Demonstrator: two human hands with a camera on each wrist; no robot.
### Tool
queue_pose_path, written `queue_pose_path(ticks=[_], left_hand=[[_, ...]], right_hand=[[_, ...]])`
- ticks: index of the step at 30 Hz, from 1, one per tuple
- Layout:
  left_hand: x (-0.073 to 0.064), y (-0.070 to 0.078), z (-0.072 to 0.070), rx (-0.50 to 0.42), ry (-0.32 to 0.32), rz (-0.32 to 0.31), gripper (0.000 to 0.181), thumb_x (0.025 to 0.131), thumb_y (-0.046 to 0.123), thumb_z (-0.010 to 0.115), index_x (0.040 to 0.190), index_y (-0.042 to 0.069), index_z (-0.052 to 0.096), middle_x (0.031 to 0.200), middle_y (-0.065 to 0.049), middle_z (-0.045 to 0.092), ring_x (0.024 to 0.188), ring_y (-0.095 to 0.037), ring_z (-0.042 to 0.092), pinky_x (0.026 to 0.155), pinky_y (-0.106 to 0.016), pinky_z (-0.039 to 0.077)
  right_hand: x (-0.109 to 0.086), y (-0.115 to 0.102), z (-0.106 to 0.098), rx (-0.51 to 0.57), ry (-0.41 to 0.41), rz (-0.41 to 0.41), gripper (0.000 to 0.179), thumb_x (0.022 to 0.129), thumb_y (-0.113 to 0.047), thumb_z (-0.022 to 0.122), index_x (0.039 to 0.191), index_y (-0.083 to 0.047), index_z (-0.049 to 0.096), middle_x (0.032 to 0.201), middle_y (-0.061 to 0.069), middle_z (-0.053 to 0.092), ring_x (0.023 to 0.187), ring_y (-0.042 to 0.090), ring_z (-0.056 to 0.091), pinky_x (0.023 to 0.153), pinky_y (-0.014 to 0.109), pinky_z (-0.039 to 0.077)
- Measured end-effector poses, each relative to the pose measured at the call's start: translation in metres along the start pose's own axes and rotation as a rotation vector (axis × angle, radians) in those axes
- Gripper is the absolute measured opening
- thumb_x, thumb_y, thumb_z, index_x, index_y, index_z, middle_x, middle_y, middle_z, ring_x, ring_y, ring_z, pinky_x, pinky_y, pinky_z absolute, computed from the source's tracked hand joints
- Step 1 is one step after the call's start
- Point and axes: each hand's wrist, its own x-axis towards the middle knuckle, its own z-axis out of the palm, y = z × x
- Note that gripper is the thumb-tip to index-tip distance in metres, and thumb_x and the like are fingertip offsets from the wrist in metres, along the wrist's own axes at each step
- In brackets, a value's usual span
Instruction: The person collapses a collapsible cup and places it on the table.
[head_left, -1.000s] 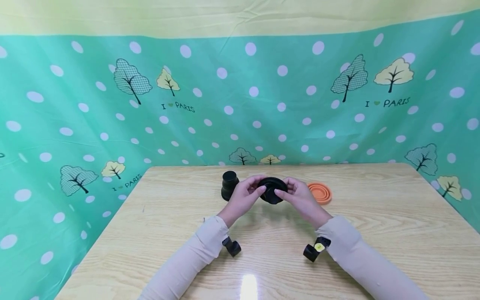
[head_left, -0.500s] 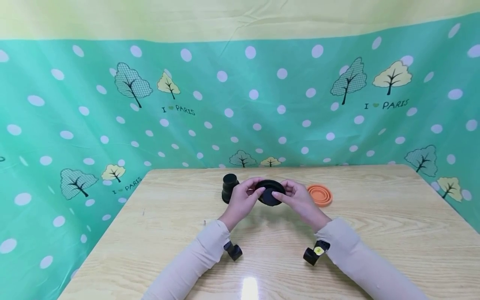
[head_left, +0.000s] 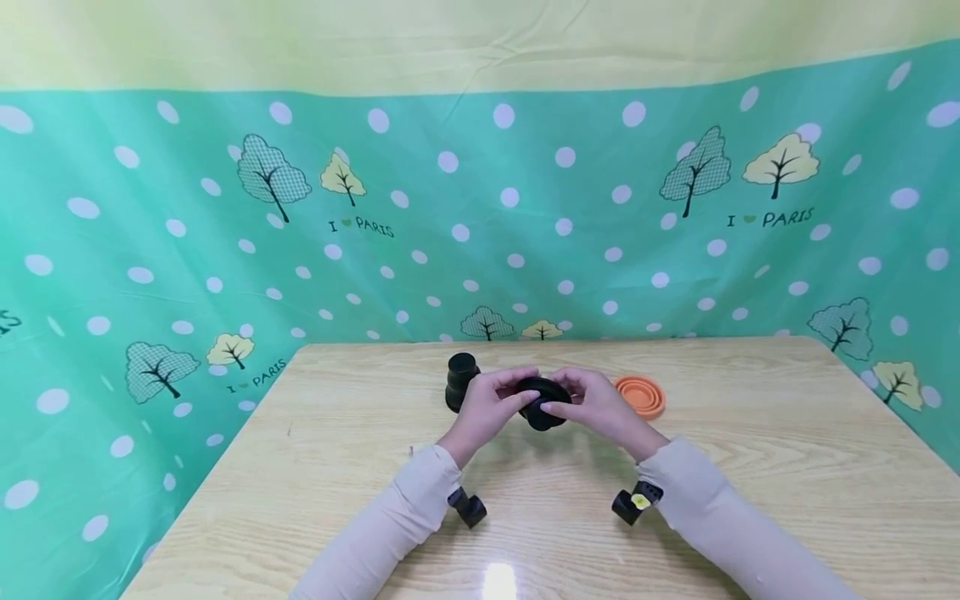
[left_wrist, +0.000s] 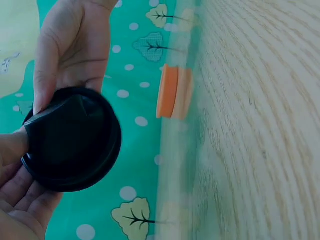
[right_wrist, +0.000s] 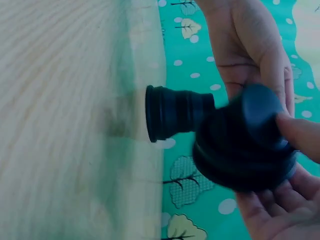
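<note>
Both hands hold a round black collapsible cup above the table. My left hand grips its left side and my right hand its right side, thumbs on the near face and fingers behind the rim. Seen from the left wrist, the cup is a shallow disc with a folded, uneven face. In the right wrist view the cup's smaller end sticks out at a slant from the wide ring. Behind my left hand, a second black cup stands extended, wide end down.
An orange collapsed cup lies flat on the wooden table, just behind my right hand. A green dotted cloth hangs along the table's far edge. Each wrist wears a small black camera.
The held cup's face has gone from fairly flat to having its smaller end bulge toward me and downward. Both hands still grip it; the head view has tilted slightly up.
</note>
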Motion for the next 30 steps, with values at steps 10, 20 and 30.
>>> queue_pose_path(ticks=[10, 20, 30], left_hand=[[0.000, 0.008, -0.002, -0.031, -0.050, -0.047, 0.037, 0.091, 0.012, 0.063, 0.126, 0.001, 0.059, 0.125, -0.014, 0.062, 0.114, -0.025, 0.060, 0.094, -0.030, 0.050], [-0.001, 0.029, -0.004, -0.045, -0.110, -0.059, 0.038, 0.095, 0.008, 0.055, 0.130, -0.005, 0.051, 0.122, -0.024, 0.060, 0.111, -0.030, 0.059, 0.093, -0.030, 0.051], [0.006, 0.005, 0.002, 0.071, -0.033, 0.023, 0.031, 0.094, 0.019, 0.059, 0.119, 0.002, 0.061, 0.107, -0.015, 0.067, 0.091, -0.016, 0.063, 0.076, -0.020, 0.053]], right_hand=[[-0.001, 0.004, -0.002, 0.051, 0.010, -0.010, 0.025, 0.090, -0.012, 0.065, 0.109, 0.003, 0.062, 0.105, 0.018, 0.065, 0.096, 0.021, 0.064, 0.075, 0.024, 0.055], [-0.001, 0.004, -0.007, 0.143, 0.111, 0.010, 0.031, 0.090, -0.016, 0.066, 0.113, 0.003, 0.060, 0.104, 0.013, 0.064, 0.093, 0.013, 0.062, 0.078, 0.021, 0.052], [-0.003, 0.004, -0.007, 0.156, 0.125, 0.069, 0.033, 0.090, -0.017, 0.065, 0.116, 0.003, 0.060, 0.101, 0.012, 0.065, 0.087, 0.011, 0.062, 0.077, 0.019, 0.052]])
